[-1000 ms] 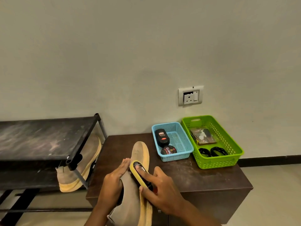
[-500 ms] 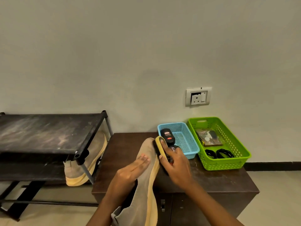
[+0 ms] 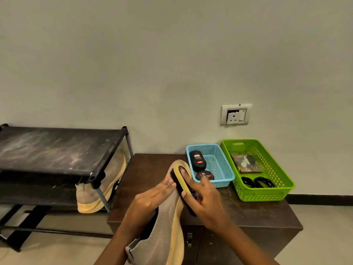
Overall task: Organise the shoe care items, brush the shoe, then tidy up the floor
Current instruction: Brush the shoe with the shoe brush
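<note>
While the left hand (image 3: pixel 150 199) lies flat, fingers straight, on the beige, yellow-soled shoe (image 3: pixel 164 228), the right hand (image 3: pixel 205 200) grips the yellow-backed brush (image 3: pixel 180 178) at its toe.

Bare left hand (image 3: pixel 152 196), bare right hand (image 3: pixel 206 197), bare forearms (image 3: pixel 118 243), short fingernails (image 3: pixel 168 180)

The surface (image 3: pixel 147 169) is bare along its left edge and at its front right corner, the blue basket (image 3: pixel 219 165) and green basket (image 3: pixel 263 194) fill the back right corner, and the shoe rack (image 3: pixel 57 150) stands close beside the left edge.
</note>
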{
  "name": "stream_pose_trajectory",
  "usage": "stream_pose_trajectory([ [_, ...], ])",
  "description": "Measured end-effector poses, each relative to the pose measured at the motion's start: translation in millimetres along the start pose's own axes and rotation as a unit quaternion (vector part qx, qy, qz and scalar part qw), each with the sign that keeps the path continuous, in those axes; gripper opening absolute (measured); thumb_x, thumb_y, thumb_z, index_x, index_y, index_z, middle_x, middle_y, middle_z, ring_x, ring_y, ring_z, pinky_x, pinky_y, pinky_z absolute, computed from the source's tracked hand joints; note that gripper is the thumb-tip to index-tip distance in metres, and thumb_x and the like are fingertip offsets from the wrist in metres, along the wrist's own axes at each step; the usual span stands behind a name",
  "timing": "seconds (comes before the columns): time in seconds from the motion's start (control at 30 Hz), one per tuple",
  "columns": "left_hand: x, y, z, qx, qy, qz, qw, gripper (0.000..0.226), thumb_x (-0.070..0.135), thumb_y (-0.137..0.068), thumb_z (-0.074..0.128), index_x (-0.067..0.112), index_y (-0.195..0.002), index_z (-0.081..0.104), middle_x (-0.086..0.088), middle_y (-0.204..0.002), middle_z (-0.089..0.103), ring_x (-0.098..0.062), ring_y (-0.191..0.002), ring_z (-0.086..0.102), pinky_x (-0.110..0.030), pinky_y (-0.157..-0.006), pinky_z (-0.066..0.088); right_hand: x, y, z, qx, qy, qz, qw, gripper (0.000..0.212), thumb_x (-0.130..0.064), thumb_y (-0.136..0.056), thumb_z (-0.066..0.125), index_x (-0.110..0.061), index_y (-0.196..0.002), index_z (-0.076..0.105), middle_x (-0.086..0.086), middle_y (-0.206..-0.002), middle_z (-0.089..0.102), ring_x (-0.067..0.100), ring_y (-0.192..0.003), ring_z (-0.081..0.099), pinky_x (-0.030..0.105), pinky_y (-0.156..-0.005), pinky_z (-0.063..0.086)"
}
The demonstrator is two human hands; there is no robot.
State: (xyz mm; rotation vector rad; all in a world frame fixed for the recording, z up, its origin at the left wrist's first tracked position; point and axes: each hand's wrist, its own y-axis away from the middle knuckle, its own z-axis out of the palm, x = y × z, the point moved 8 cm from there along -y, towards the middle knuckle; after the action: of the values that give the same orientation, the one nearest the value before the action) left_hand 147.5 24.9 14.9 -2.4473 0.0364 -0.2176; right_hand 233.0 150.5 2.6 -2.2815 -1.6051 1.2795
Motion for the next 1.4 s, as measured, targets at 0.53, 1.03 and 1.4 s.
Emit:
stream_pose_trajectory([
  [0.53,19.0,-7.6,6.0,-0.023,0.006,0.042,0.999,0.041,0.007,-0.081,0.065,0.01,-0.121,0.061,-0.005,-0.123,0.063,-0.011,-0.119,0.055,-0.02,-0.103,0.04,40.2,-22.8,-26.7,0.052,0.033,0.108,0.992,0.05,-0.051,-0.084,0.053,-0.053,-0.131,0.036,-0.003,-0.077,0.042,0.01,-0.068,0.046,0.022,-0.065,0.035],
  [1.03,-11.8,-4.3,-3.3,0.043,0.026,-0.113,0.992,0.052,0.036,-0.09,0.05,0.002,-0.129,0.048,-0.003,-0.128,0.054,-0.007,-0.116,0.055,-0.011,-0.099,0.04,-18.4,11.7,-4.0,0.061,0.021,0.027,0.998,0.058,-0.061,-0.082,0.033,-0.051,-0.139,0.027,-0.012,-0.077,0.034,0.002,-0.063,0.041,0.007,-0.06,0.036],
  [1.4,-24.3,-0.1,-3.4,0.078,-0.013,-0.143,0.987,0.067,-0.014,-0.063,0.077,0.004,-0.125,0.058,-0.008,-0.123,0.062,-0.01,-0.113,0.059,-0.016,-0.098,0.043,-46.7,25.2,-7.2,0.035,-0.021,0.0,0.999,0.052,-0.057,-0.084,0.044,-0.056,-0.135,0.031,-0.015,-0.075,0.034,0.002,-0.07,0.046,0.006,-0.057,0.038],
])
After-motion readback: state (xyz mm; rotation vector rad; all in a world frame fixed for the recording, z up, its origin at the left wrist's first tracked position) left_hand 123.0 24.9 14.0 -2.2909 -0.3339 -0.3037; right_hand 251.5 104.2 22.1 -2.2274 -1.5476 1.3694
